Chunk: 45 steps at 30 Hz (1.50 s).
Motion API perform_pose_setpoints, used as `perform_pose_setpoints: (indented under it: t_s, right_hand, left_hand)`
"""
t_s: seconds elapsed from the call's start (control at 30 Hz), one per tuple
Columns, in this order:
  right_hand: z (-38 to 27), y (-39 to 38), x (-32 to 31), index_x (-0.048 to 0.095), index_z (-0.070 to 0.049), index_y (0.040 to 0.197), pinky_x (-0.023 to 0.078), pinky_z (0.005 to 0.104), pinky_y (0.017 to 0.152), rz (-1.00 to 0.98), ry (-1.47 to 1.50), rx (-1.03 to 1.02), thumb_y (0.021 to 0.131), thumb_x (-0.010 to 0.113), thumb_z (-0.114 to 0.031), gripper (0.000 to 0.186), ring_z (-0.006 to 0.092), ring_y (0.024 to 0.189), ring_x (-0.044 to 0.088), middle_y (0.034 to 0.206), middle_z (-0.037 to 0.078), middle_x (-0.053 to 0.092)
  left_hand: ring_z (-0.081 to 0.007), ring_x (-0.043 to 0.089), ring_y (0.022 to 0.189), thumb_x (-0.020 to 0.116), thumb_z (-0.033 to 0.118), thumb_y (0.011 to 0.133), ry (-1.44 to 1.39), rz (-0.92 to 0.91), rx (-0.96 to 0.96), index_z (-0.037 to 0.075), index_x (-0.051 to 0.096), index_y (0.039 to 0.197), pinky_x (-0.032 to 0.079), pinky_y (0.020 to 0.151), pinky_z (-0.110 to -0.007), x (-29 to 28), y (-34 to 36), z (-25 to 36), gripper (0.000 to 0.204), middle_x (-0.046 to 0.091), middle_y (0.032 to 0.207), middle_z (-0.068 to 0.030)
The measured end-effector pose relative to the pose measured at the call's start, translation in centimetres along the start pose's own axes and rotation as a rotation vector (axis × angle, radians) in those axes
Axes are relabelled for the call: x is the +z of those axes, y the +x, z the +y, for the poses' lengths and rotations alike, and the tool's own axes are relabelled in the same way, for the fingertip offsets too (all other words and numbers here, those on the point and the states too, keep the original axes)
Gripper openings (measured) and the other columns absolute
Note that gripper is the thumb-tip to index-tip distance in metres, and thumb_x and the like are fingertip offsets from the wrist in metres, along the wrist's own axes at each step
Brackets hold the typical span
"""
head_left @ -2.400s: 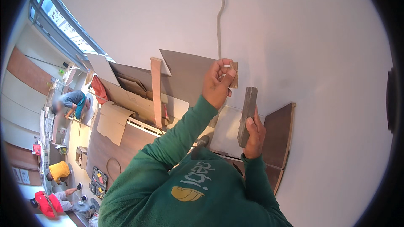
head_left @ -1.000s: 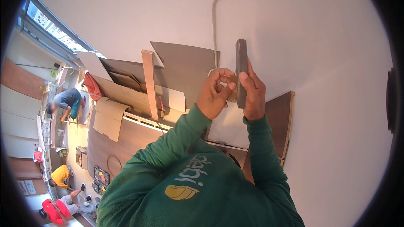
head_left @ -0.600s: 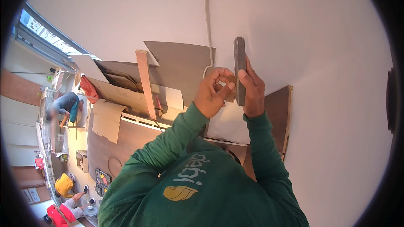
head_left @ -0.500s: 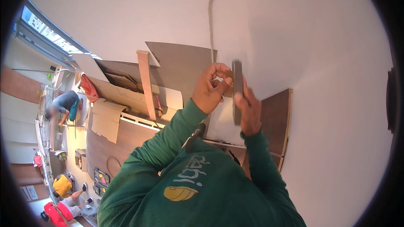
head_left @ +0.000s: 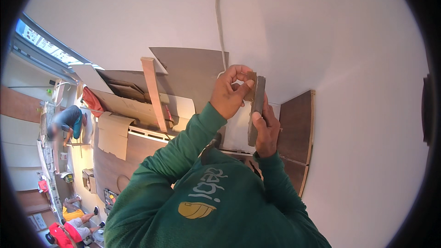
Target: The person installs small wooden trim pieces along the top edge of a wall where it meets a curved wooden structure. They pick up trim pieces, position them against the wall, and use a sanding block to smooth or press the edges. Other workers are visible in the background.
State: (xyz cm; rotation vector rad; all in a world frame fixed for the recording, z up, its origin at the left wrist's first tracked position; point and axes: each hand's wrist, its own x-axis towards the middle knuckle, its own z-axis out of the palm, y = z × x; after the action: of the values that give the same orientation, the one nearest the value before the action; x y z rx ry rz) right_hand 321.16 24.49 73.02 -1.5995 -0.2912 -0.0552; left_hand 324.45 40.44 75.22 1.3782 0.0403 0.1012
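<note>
My left hand (head_left: 228,91) pinches a small flat brown piece (head_left: 251,82) between thumb and fingers; it looks like wood or board, but I cannot tell which. Right beside it, my right hand (head_left: 267,132) grips a long, narrow grey-brown block (head_left: 257,108) by its lower half, thumb on the near face. The block stands nearly lengthwise, its top end leaning slightly right. The small piece lies against the block's upper left side, or very close to it. Both hands are in front of my chest, in green sleeves.
A pale wall with a grey cable (head_left: 219,23) rises ahead. Brown panels (head_left: 186,71), an upright wooden strip (head_left: 154,94) and cardboard (head_left: 113,133) are at left. A dark brown panel (head_left: 296,128) is at right. Several people work at far left, one in grey (head_left: 70,120).
The block has come down a little and tilted, and is no longer motion-blurred. My left hand keeps its pinch on the small piece. The surroundings have shifted slightly left in view.
</note>
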Motion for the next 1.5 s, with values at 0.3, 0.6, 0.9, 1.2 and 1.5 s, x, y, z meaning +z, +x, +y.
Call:
perform_pose_setpoints:
  t_s: [0.3,0.6,0.9,1.2,1.5]
  right_hand:
    - [-1.9,6.0,-0.8,0.044,0.005,0.149,0.044,0.0278,0.094,-0.003,0.023,0.014,0.097,0.058,-0.028,0.063,0.0145,0.103,0.056,0.116,0.008,0.063]
    - [-2.5,8.3,-1.1,0.042,0.008,0.149,0.046,0.0269,0.090,0.063,0.157,0.011,0.100,0.054,-0.026,0.061,0.0153,0.099,0.058,0.115,0.010,0.065]
    - [0.7,4.7,-1.0,0.043,0.007,0.149,0.045,0.0306,0.093,0.061,0.103,-0.026,0.101,0.052,-0.031,0.062,0.0178,0.103,0.056,0.115,0.013,0.063]
    - [-0.8,2.0,-0.4,0.043,0.011,0.146,0.048,0.0316,0.090,0.088,-0.032,-0.083,0.102,0.049,-0.030,0.061,0.0201,0.096,0.059,0.110,0.013,0.066]
    - [-3.2,6.7,-1.9,0.044,0.010,0.147,0.044,0.0285,0.095,0.069,-0.028,-0.101,0.100,0.051,-0.027,0.060,0.0186,0.104,0.058,0.117,0.014,0.064]
  left_hand:
    - [-0.0036,0.060,0.071,0.066,0.014,0.098,-0.079,-0.047,0.004,0.007,0.056,0.126,0.046,0.049,-0.019,1.0,1.2,1.2,0.031,0.064,0.101,-0.0015]
    - [-0.0044,0.061,0.072,0.067,0.015,0.098,-0.064,-0.119,-0.047,0.006,0.056,0.127,0.045,0.050,-0.018,2.2,-0.4,0.5,0.032,0.066,0.102,-0.0020]
    - [-0.0042,0.061,0.071,0.067,0.013,0.097,-0.074,-0.053,-0.037,0.006,0.057,0.125,0.047,0.051,-0.019,2.5,0.5,0.6,0.030,0.065,0.099,-0.0016]
    - [-0.0039,0.061,0.071,0.066,0.015,0.098,-0.073,-0.026,-0.006,0.006,0.058,0.126,0.046,0.052,-0.019,2.4,2.0,0.6,0.031,0.067,0.100,-0.0015]
    - [-0.0024,0.060,0.070,0.066,0.013,0.097,-0.055,-0.076,0.005,0.006,0.058,0.126,0.046,0.051,-0.019,3.3,1.5,1.4,0.030,0.067,0.099,-0.0011]
